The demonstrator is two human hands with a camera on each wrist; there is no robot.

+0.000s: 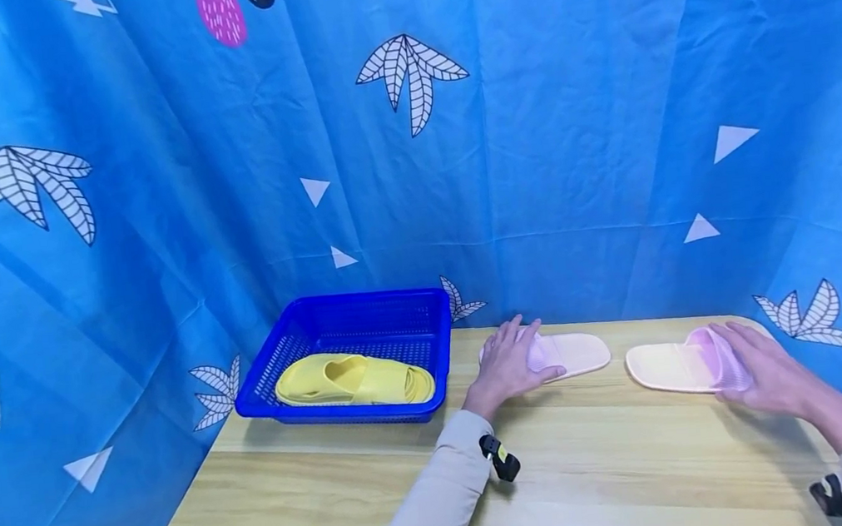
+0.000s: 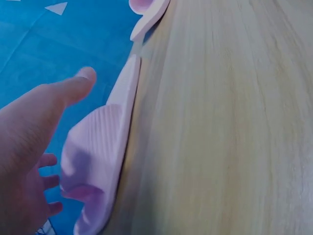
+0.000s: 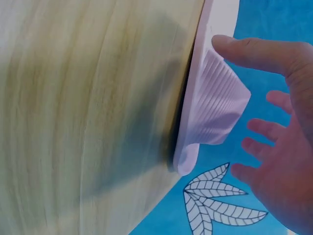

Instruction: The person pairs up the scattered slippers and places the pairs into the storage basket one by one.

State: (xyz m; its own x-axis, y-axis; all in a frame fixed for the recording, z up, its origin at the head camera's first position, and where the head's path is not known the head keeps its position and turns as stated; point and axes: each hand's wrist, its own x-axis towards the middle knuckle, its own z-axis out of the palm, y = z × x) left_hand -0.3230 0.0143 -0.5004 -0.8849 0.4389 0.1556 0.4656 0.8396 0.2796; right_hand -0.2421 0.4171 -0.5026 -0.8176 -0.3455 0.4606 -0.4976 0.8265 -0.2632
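Note:
Two pale pink slippers lie flat on the wooden table near its back edge, their heel ends facing each other. Over the strap of the left slipper [image 1: 579, 353] hovers my left hand [image 1: 503, 366], fingers spread and thumb out. The left wrist view shows a gap between this hand and the ribbed strap [image 2: 93, 147]. Beside the strap end of the right slipper [image 1: 669, 366] is my right hand [image 1: 769, 370], its fingers loosely extended. Its thumb [image 3: 254, 53] overlaps the strap edge in the right wrist view, while the other fingers stand apart from the slipper.
A blue plastic basket [image 1: 371, 296] with perforated walls stands at the table's back left. Yellow slippers [image 1: 379, 381], nested together, lie inside it. A blue patterned curtain [image 1: 562, 159] hangs behind and around the wooden table [image 1: 605, 481].

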